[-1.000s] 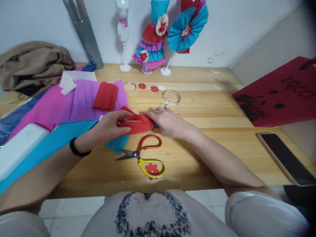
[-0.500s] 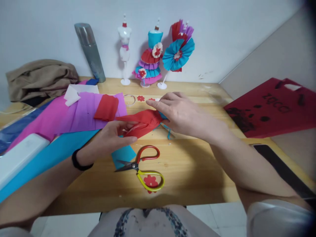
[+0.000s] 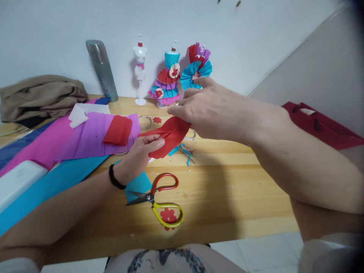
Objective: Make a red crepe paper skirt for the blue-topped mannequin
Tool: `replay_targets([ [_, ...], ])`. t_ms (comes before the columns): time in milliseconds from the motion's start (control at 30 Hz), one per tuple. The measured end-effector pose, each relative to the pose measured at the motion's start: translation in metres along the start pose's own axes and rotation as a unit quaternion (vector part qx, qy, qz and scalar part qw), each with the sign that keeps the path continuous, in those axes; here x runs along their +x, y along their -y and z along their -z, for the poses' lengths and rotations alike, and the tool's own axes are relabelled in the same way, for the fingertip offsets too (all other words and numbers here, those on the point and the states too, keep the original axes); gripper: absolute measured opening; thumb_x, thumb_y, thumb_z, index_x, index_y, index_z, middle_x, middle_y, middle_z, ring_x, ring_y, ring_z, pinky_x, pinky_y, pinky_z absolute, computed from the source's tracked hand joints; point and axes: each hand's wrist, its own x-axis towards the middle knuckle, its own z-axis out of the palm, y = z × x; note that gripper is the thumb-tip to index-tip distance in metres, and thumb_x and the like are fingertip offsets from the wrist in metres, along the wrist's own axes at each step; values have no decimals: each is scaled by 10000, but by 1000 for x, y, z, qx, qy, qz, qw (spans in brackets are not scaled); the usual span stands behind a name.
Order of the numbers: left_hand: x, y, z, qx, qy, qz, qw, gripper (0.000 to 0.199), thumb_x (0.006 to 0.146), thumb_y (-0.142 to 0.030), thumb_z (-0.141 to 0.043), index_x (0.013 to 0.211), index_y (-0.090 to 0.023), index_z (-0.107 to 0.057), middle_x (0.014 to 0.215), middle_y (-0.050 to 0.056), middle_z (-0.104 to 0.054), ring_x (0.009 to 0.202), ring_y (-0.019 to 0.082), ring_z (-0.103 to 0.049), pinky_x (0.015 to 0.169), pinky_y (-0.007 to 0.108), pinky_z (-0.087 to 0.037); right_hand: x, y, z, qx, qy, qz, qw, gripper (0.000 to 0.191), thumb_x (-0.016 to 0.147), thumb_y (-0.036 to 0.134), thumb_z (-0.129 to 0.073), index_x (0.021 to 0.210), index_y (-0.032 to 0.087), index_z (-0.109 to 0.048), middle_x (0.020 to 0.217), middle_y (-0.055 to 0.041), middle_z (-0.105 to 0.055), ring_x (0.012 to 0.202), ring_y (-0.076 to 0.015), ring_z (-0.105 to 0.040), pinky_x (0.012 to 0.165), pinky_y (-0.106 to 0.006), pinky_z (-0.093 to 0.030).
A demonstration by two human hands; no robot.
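Observation:
A strip of red crepe paper (image 3: 173, 140) stretches, twisted and folded, between my two hands above the table. My left hand (image 3: 142, 149) pinches its left part between thumb and fingers. At the other end, the strip runs under my right hand (image 3: 203, 110), which is closed on it; the fingertips are partly hidden. Below lie scissors (image 3: 149, 197) with one red and one yellow handle, blades parted over a blue paper piece (image 3: 139, 185). Red paper flowers (image 3: 168, 216) show under the yellow handle. Blue scraps (image 3: 187, 153) and a ring-shaped item (image 3: 192, 135) rest beneath the strip.
At the wall stand a bare white mannequin (image 3: 140, 68) and two dressed in crepe paper (image 3: 168, 77). A grey spray can (image 3: 102, 70), brown cloth (image 3: 42, 96), purple crepe paper (image 3: 82, 142) and blue crepe paper (image 3: 62, 182) lie left. A red bag (image 3: 321, 125) is right.
My right hand has moved forward and up, drawing the right end of the red strip with it. My left hand has shifted right along with the strip. The view has tilted slightly upward.

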Motion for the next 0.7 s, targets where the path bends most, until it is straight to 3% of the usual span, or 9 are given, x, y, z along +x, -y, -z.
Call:
replay_targets([
  [100,4,-4,0,-12,6,-10,1000,228,702,-361,-817,773,-152,-759,741,41,-745,661,147,-655,636,254,-500,4,4,8,15,0,6,1000,213,939,167,-576,732,192,-619,802,-29,-662,1104,-301,-647,1093,-556,-349],
  [233,7,-6,1,-39,-3,-61,997,189,636,-283,-825,766,-169,-749,771,31,-755,805,204,-708,752,304,-539,6,14,15,-27,-21,26,999,285,939,86,-509,683,200,-568,780,-30,-647,1126,-296,-636,1128,-586,-313],
  [333,11,-1,4,-55,-20,-74,995,159,639,-253,-803,765,-177,-743,768,19,-755,846,209,-718,816,323,-545,12,22,17,-33,-48,28,998,316,936,124,-565,632,211,-552,737,-18,-637,1113,-287,-633,1150,-593,-303],
  [467,15,7,10,-69,-15,-84,994,151,661,-260,-790,768,-168,-737,829,44,-767,930,242,-723,878,363,-541,21,29,15,-80,-15,48,996,340,918,156,-607,590,211,-540,641,-16,-576,1015,-288,-660,1140,-616,-311],
  [600,15,9,12,-69,-2,-79,994,201,666,-281,-796,818,-165,-736,879,67,-769,1046,282,-699,926,397,-530,25,27,13,-29,-44,49,997,374,931,136,-570,567,212,-533,623,-4,-576,1029,-279,-659,1149,-620,-271],
  [700,14,7,12,-66,-1,-73,995,273,658,-357,-799,848,-176,-724,918,72,-762,1096,289,-674,960,403,-518,23,23,16,-13,-20,58,998,356,945,100,-516,612,210,-578,674,-13,-614,1051,-288,-660,1152,-627,-250],
])
